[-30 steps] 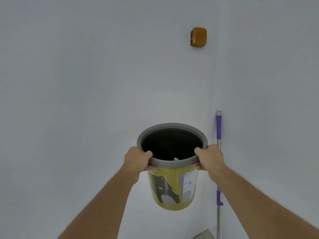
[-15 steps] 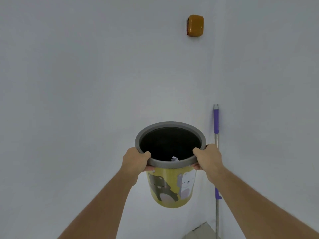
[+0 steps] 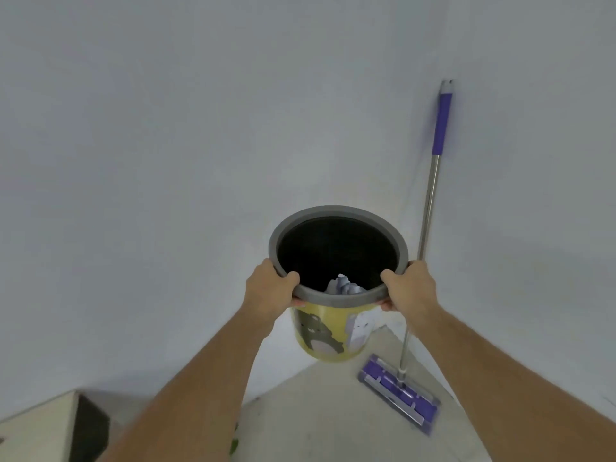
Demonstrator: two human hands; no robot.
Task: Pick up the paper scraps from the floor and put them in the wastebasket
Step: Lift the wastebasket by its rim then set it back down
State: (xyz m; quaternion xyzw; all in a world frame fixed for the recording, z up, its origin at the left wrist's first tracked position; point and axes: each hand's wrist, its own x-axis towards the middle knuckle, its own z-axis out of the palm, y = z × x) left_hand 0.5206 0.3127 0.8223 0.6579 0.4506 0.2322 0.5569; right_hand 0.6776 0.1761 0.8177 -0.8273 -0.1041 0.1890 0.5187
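I hold a yellow wastebasket (image 3: 333, 341) with a grey rim and bear pictures up in the air in front of a room corner. My left hand (image 3: 270, 291) grips the rim on its left side, thumb inside. My right hand (image 3: 409, 288) grips the rim on its right side the same way. Crumpled white paper scraps (image 3: 343, 285) lie inside the dark basket near its front wall. No scraps show on the visible patch of floor.
A purple-handled flat mop (image 3: 430, 201) leans in the corner at the right, its head (image 3: 400, 393) on the light floor. White walls fill the view. A pale box or furniture corner (image 3: 43, 425) sits at the lower left.
The view has tipped downward: the floor, mop head and the box at lower left have come into sight, and the orange wall fixture is gone from view. Both hands keep their hold on the rim.
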